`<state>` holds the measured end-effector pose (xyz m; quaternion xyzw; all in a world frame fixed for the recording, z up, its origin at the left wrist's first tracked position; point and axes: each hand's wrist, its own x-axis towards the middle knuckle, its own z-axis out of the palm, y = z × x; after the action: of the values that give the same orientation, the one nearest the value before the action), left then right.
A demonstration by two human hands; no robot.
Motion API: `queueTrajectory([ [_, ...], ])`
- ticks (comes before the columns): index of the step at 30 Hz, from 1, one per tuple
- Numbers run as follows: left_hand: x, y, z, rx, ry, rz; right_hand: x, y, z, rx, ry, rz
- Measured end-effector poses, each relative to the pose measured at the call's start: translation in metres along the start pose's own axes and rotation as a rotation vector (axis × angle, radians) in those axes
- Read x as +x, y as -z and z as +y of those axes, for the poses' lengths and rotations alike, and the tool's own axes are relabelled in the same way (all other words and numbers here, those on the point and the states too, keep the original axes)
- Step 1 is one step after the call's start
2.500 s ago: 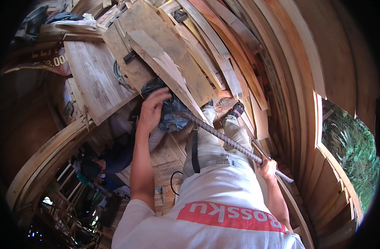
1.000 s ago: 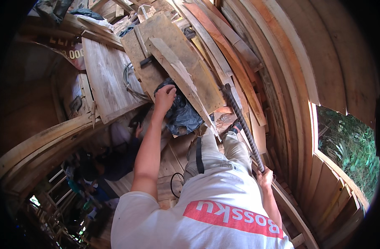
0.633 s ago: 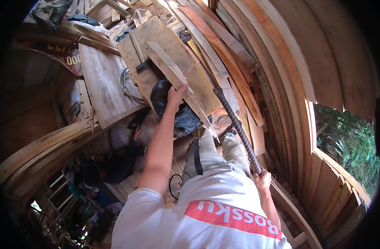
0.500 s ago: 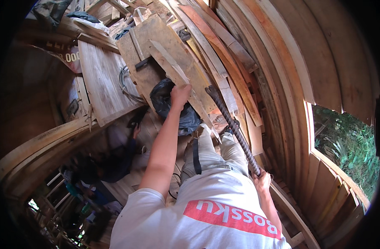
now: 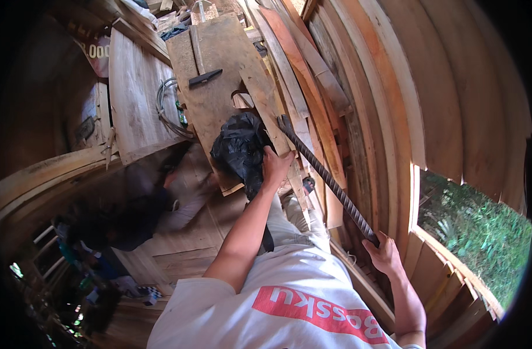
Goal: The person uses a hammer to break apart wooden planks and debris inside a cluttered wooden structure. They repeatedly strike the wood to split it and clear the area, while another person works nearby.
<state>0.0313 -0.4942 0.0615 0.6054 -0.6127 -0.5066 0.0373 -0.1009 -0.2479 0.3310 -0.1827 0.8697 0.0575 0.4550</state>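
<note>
My left hand (image 5: 276, 166) reaches forward and grips the edge of a long wooden plank (image 5: 266, 99), right beside a crumpled black plastic bag (image 5: 240, 148) on the board. My right hand (image 5: 384, 251) is closed around the near end of a long ribbed steel bar (image 5: 324, 174). The bar slants up and to the left, and its far tip rests against the plank near the left hand.
A hammer (image 5: 205, 77) lies on a wide wooden board (image 5: 211, 110) ahead. A workbench (image 5: 135, 99) with a coiled cable (image 5: 167, 113) stands to the left. Stacked planks (image 5: 336, 104) line the curved wall on the right, beside an opening onto greenery (image 5: 478, 232).
My left hand moved from the bag up onto the plank's edge. The steel bar swung from lying across my legs to slanting steeply, its tip now at the plank.
</note>
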Motion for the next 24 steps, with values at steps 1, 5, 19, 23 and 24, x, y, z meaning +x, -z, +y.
queueTrajectory([
  [1,-0.002,-0.002,-0.002,-0.017,-0.014,0.019,0.001,0.004,0.004,0.047,0.099,0.041],
  [5,0.001,-0.013,-0.009,-0.058,-0.044,0.02,-0.001,0.061,-0.025,-0.092,-0.128,-0.092],
  [19,0.006,-0.014,-0.02,-0.2,-0.047,-0.061,0.002,0.194,-0.169,-0.196,-0.195,-0.272],
  [23,0.006,-0.013,-0.021,-0.212,-0.065,-0.051,0.001,0.2,-0.184,-0.19,-0.223,-0.251],
  [24,0.007,-0.014,-0.021,-0.194,-0.094,-0.022,0.0,0.2,-0.185,-0.204,-0.226,-0.235],
])
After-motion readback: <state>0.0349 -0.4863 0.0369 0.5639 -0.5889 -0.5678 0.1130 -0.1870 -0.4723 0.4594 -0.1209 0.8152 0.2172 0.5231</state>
